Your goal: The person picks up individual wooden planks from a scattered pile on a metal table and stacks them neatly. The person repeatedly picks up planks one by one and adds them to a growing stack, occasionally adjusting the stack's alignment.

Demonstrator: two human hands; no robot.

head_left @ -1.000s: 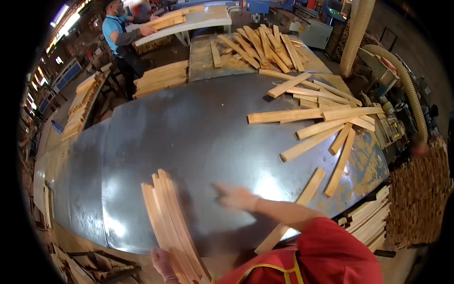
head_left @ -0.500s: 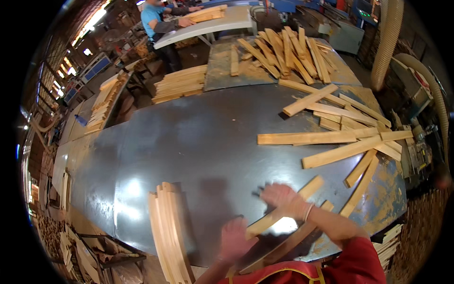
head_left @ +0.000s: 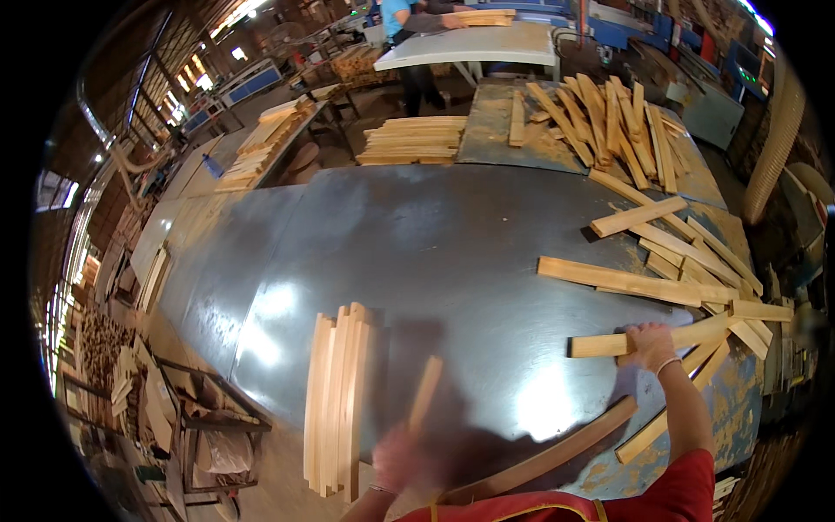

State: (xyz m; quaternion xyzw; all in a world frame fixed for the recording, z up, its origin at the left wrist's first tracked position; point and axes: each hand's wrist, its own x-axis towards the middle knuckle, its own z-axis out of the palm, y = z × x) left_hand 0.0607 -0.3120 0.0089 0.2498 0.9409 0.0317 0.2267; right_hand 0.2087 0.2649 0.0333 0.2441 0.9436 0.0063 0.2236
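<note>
My left hand (head_left: 398, 457), smeared by motion, is closed around the lower end of a short wooden strip (head_left: 425, 393) that points away from me. Just left of it stands a row of pale wooden strips (head_left: 335, 400), side by side and overhanging the table's near edge. Farther right, my right hand (head_left: 652, 346) grips a wooden strip (head_left: 596, 346) lying crosswise at the edge of the loose pile. Another long strip (head_left: 552, 448) lies at the near edge between my arms.
Loose strips (head_left: 665, 283) cover the right of the dark metal table (head_left: 417, 226), with a heap (head_left: 600, 117) behind. A stack of strips (head_left: 410, 139) stands beyond the far edge. A person in a blue shirt (head_left: 398, 16) handles wood at a white table (head_left: 487, 48).
My left hand has moved left with the strip both hands were at. My right hand has left that strip, reached right and taken hold of another. The view has shifted left.
</note>
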